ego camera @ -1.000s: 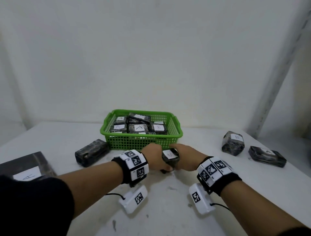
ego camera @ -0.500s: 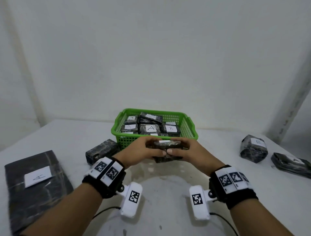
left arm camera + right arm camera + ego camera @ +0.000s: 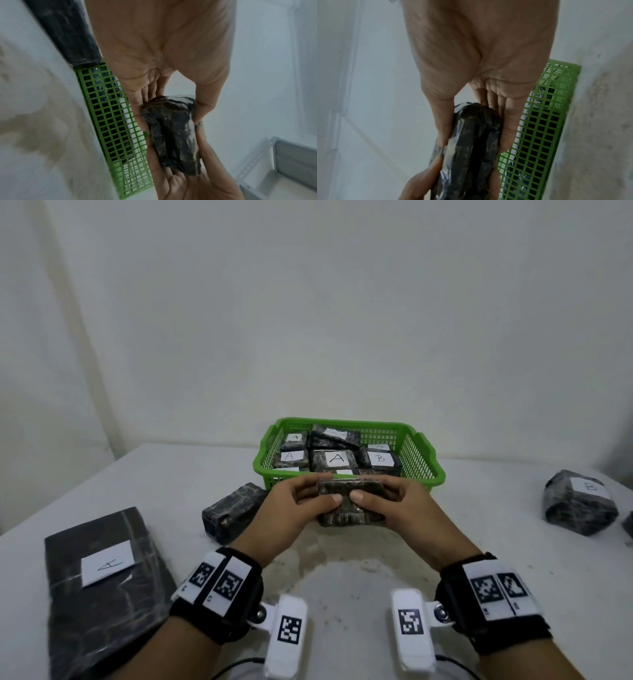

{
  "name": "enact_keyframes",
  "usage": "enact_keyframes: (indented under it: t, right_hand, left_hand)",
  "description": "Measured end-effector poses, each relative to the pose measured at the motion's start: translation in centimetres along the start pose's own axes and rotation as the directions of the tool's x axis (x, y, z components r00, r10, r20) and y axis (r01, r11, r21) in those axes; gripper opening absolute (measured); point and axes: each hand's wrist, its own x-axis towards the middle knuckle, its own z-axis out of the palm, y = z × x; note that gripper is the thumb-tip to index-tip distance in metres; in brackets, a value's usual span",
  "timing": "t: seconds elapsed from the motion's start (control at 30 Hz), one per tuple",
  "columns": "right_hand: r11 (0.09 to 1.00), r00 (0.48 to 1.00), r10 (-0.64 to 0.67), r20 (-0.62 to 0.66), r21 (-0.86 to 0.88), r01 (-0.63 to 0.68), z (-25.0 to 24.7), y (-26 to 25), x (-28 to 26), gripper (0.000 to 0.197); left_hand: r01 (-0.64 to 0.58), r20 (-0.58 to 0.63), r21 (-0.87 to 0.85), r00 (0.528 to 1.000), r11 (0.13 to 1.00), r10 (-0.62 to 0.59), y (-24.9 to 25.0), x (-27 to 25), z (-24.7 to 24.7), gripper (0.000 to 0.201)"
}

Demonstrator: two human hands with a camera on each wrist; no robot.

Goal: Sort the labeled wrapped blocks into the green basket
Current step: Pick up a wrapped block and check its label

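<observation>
A dark plastic-wrapped block is held lengthwise just in front of the green basket, about level with its near rim. My left hand grips its left end and my right hand grips its right end, with both thumbs on the near face. In the left wrist view, thumb and fingers pinch the block beside the basket wall. In the right wrist view, the block lies between thumb and fingers next to the basket. Several wrapped blocks labeled A and B fill the basket.
An unlabeled dark block lies left of the basket. A large flat wrapped block labeled A lies at the near left. At the right lie a block labeled B and another at the frame edge. A white wall stands behind.
Both hands have lifted the block off the table, turned it lengthwise and brought it up to the basket's near rim. The head view has shifted left.
</observation>
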Motion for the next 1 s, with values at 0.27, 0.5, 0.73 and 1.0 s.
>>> enact_keyframes:
  t: [0.27, 0.5, 0.73, 1.0]
  right_hand:
    - [0.999, 0.999, 0.021, 0.040, 0.032, -0.023, -1.1, 0.3, -0.6, 0.059]
    - [1.000, 0.999, -0.002, -0.051, 0.005, 0.002, -0.1, -0.1, -1.1, 0.052]
    - [1.000, 1.000, 0.023, -0.008, -0.014, -0.024, -0.8, -0.3, -1.2, 0.063]
    - [1.000, 0.999, -0.014, -0.037, 0.010, 0.015, -0.2, -0.2, -1.2, 0.064]
  left_hand:
    - [0.031, 0.073, -0.085, 0.997, 0.996, -0.025, -0.4, 0.0, 0.1, 0.051]
    - [0.062, 0.130, -0.122, 0.990, 0.991, -0.046, -0.7, -0.4, 0.7, 0.046]
    - [0.055, 0.100, -0.176, 0.994, 0.983, -0.037, -0.5, -0.4, 0.8, 0.044]
    - [0.067, 0.136, -0.162, 0.990, 0.984, -0.045, 0.1, -0.5, 0.8, 0.042]
